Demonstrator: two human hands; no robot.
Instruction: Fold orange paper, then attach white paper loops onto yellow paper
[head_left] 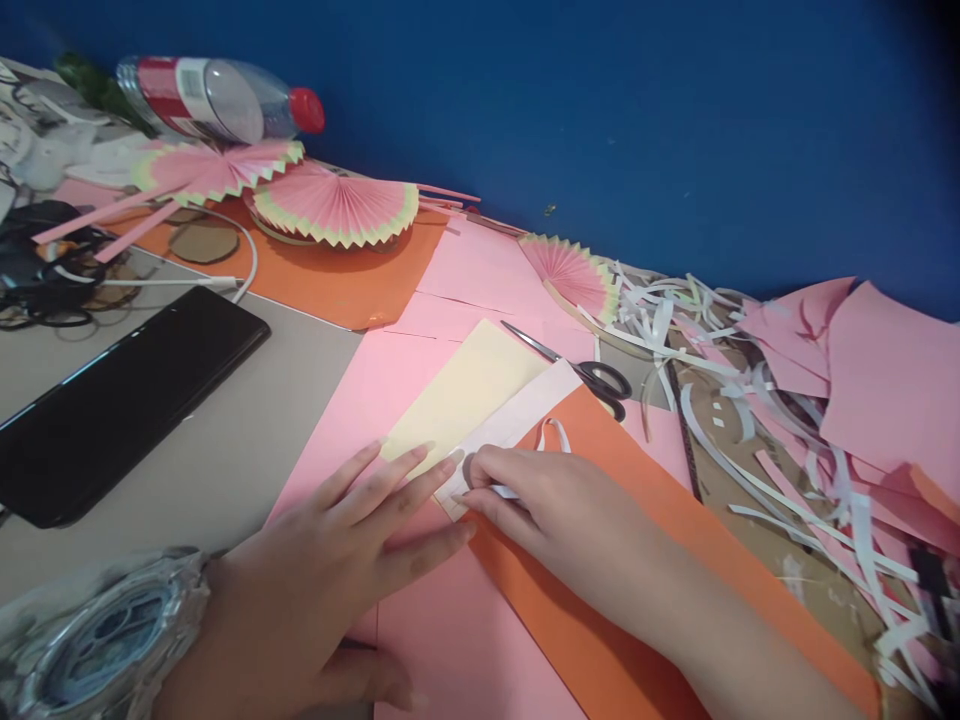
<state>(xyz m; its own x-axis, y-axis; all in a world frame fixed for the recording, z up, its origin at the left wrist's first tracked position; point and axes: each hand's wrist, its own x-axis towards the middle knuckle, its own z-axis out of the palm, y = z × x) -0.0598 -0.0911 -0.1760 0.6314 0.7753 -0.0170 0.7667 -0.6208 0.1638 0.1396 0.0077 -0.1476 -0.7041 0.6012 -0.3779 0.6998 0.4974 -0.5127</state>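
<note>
My left hand [352, 550] lies spread, its fingertips pressing on the lower end of a pale yellow paper [465, 385] and the white band [517, 405] along its right edge. Close beside those fingertips, my right hand [540, 500] pinches a thin white strip [553, 432], which loops up behind the knuckles. Its pinched end is mostly hidden by the fingers. Under both hands are a pink sheet [465, 620] and, to the right, an orange sheet [645, 470]. Black-handled scissors [600, 380] rest just beyond the white band's top end.
A black phone [135, 400] lies at left. Behind are pleated pink paper fans [337, 210], a round cardboard piece [202, 240] and a plastic bottle [217, 100] on its side. Paper scraps [720, 390] and pink sheets [892, 380] cover the right side. A blue wall [600, 120] borders the back.
</note>
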